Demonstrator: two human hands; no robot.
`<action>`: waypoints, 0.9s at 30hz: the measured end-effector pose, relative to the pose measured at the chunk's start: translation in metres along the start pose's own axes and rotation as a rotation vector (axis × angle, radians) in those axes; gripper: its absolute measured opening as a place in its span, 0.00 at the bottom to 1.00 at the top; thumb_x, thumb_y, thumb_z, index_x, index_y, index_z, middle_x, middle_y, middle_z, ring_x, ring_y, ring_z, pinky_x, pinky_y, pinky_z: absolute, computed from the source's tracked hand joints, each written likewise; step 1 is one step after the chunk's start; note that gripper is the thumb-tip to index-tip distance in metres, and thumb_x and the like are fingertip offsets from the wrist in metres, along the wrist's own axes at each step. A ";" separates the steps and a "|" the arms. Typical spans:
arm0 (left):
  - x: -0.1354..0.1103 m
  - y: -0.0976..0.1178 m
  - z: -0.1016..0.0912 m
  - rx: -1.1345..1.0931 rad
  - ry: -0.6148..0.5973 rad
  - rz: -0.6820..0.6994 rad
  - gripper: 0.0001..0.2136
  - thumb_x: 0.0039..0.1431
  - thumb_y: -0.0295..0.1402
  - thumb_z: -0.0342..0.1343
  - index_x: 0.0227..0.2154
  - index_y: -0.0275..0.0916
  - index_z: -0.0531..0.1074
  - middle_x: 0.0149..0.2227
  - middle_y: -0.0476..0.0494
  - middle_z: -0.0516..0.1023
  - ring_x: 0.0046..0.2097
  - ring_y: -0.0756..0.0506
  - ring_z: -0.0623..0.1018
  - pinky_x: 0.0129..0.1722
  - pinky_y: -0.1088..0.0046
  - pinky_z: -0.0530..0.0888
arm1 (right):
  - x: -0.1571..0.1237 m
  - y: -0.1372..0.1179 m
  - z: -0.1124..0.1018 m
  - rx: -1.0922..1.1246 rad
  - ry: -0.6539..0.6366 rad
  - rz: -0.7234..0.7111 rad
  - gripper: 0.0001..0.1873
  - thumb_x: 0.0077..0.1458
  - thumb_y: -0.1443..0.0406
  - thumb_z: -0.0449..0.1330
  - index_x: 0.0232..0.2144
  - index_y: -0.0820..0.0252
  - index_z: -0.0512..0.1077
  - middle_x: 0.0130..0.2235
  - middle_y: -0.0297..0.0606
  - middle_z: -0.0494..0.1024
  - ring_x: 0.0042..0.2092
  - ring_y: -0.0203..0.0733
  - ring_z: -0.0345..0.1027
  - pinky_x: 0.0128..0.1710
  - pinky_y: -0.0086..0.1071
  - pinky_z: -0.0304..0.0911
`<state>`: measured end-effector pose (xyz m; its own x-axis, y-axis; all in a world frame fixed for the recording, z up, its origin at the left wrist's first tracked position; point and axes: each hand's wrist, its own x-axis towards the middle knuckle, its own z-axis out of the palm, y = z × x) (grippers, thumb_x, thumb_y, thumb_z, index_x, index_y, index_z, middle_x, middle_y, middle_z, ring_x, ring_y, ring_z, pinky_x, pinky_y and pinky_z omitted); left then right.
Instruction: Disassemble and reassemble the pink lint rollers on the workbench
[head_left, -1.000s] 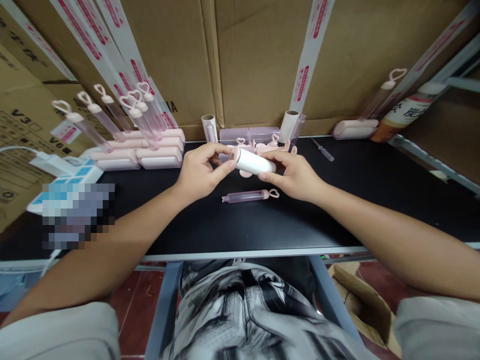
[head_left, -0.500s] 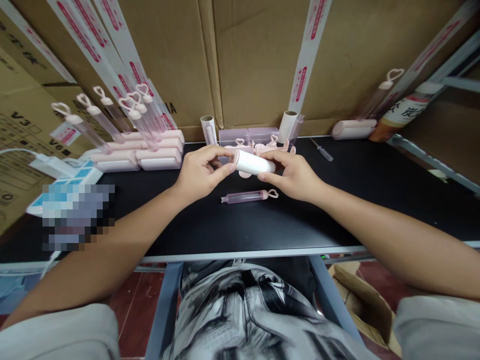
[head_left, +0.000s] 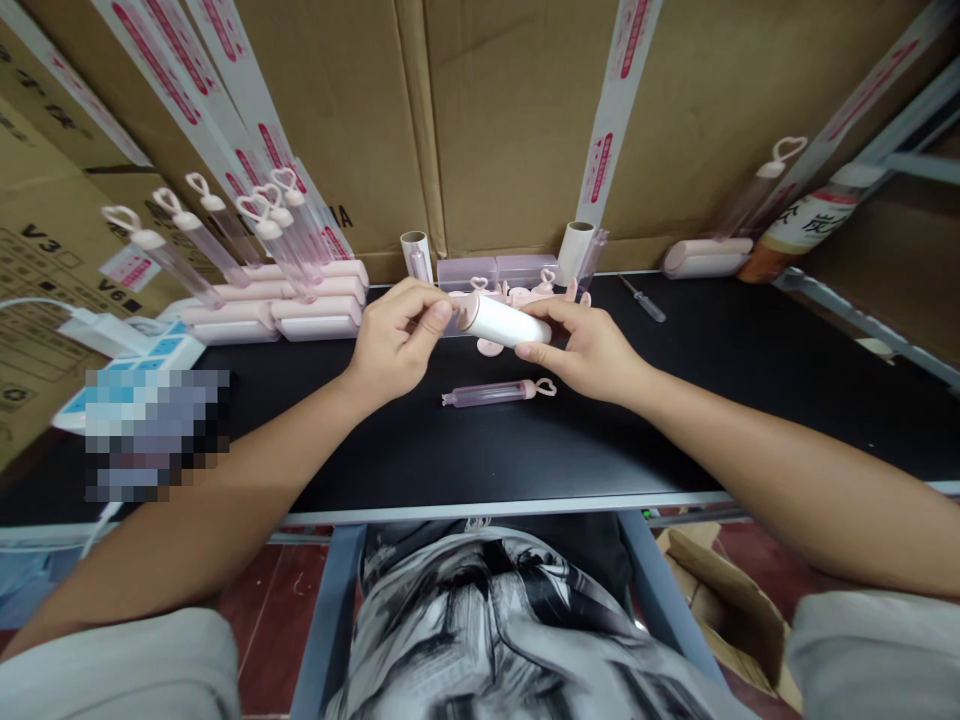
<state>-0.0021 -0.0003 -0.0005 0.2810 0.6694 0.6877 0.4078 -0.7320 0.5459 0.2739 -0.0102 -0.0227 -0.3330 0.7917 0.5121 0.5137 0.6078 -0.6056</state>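
A white lint roll [head_left: 501,322] with a pink end cap [head_left: 468,312] is held above the black tabletop, tilted slightly down to the right. My right hand [head_left: 583,345] grips its right end between thumb and fingers. At the other end, my left hand [head_left: 401,335] has thumb and forefinger pinched at the pink cap; the exact contact is partly hidden by the fingertips. Below the roll lies a clear pinkish tube handle [head_left: 495,394] with a heart-shaped loop. A small round pink piece [head_left: 490,347] sits just behind the roll.
Finished-looking lint rollers [head_left: 315,318] with upright heart handles stand at left, beside a power strip [head_left: 169,345]. Behind my hands are lilac covers [head_left: 529,268] and white rolls [head_left: 576,250]. A screwdriver [head_left: 645,300], another roller [head_left: 707,258] and a drink bottle [head_left: 814,220] are at right.
My left fingers have shifted slightly left, from around the roll's left end to a pinch at its cap, exposing the pink end. My right hand keeps its hold.
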 end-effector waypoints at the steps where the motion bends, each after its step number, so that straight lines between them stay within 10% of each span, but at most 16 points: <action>1: 0.001 -0.001 -0.001 0.006 0.017 -0.026 0.19 0.71 0.51 0.54 0.37 0.40 0.78 0.33 0.44 0.80 0.29 0.49 0.76 0.29 0.72 0.72 | 0.000 0.000 0.000 -0.004 0.002 0.001 0.21 0.57 0.57 0.69 0.51 0.60 0.80 0.49 0.44 0.85 0.41 0.48 0.76 0.42 0.40 0.69; 13: -0.004 0.021 0.003 0.052 -0.081 0.012 0.19 0.72 0.50 0.52 0.33 0.40 0.74 0.31 0.45 0.79 0.34 0.47 0.77 0.36 0.70 0.74 | -0.006 -0.006 0.006 0.001 -0.005 -0.022 0.21 0.57 0.58 0.70 0.51 0.58 0.80 0.48 0.43 0.85 0.45 0.53 0.78 0.46 0.44 0.70; 21: -0.006 0.012 0.002 0.051 -0.180 0.013 0.27 0.60 0.51 0.66 0.56 0.42 0.73 0.48 0.41 0.81 0.38 0.46 0.79 0.35 0.71 0.76 | -0.006 -0.013 0.005 0.055 0.003 -0.051 0.25 0.59 0.47 0.68 0.51 0.56 0.80 0.49 0.44 0.85 0.48 0.54 0.78 0.48 0.45 0.72; 27: 0.005 0.007 -0.010 -0.002 0.178 -0.060 0.23 0.65 0.55 0.60 0.53 0.43 0.72 0.43 0.43 0.79 0.37 0.45 0.80 0.31 0.71 0.76 | 0.001 0.006 0.010 0.313 -0.094 -0.005 0.27 0.72 0.46 0.52 0.60 0.55 0.72 0.52 0.45 0.83 0.49 0.48 0.78 0.49 0.43 0.74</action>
<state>-0.0064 -0.0038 0.0114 0.0982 0.6787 0.7278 0.4172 -0.6921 0.5890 0.2690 -0.0051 -0.0318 -0.4144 0.7817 0.4660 0.2486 0.5898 -0.7683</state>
